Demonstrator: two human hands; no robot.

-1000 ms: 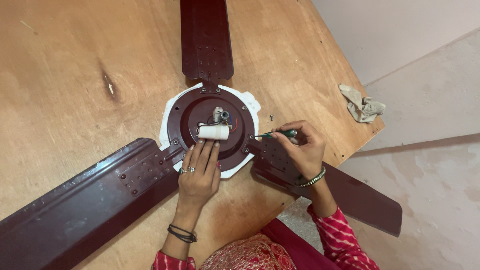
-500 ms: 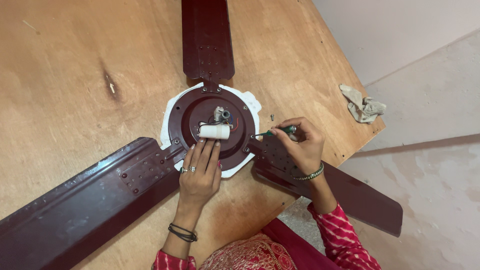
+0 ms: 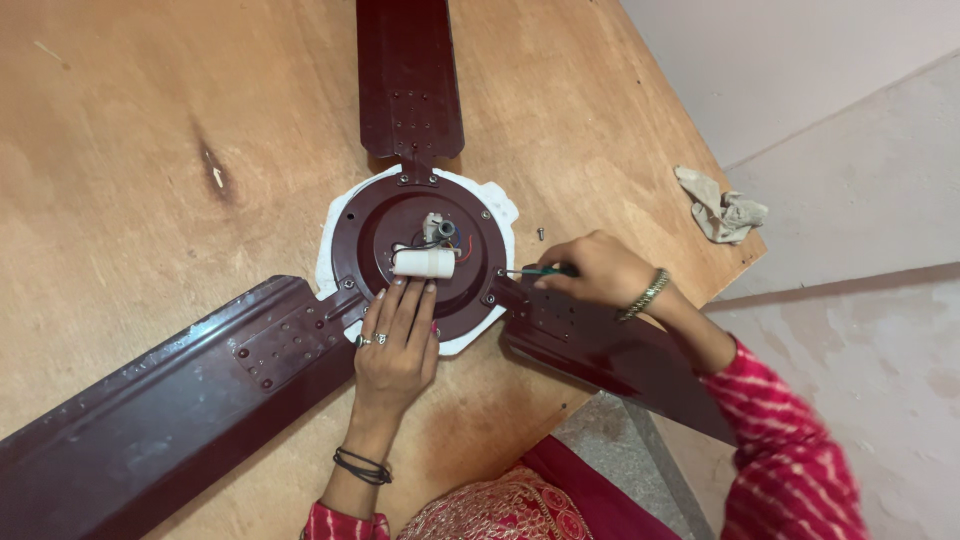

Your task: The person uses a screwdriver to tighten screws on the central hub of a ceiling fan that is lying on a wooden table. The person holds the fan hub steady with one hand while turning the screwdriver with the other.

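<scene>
In the head view, a dark maroon ceiling fan (image 3: 420, 255) is laid flat on a wooden table (image 3: 150, 120), with its round hub on a white pad (image 3: 500, 205). The left hand (image 3: 395, 345) is pressed flat on the hub's lower rim, fingers spread and closed on nothing, the fingertips touching a white cylinder (image 3: 423, 263) at the hub's middle. The right hand (image 3: 598, 272) is clamped around a green-handled screwdriver (image 3: 540, 270), whose tip is set against the hub's right rim, just left of the fist. A loose screw (image 3: 541, 233) lies just above that hand. A crumpled rag (image 3: 722, 207) is seen near the table's edge.
</scene>
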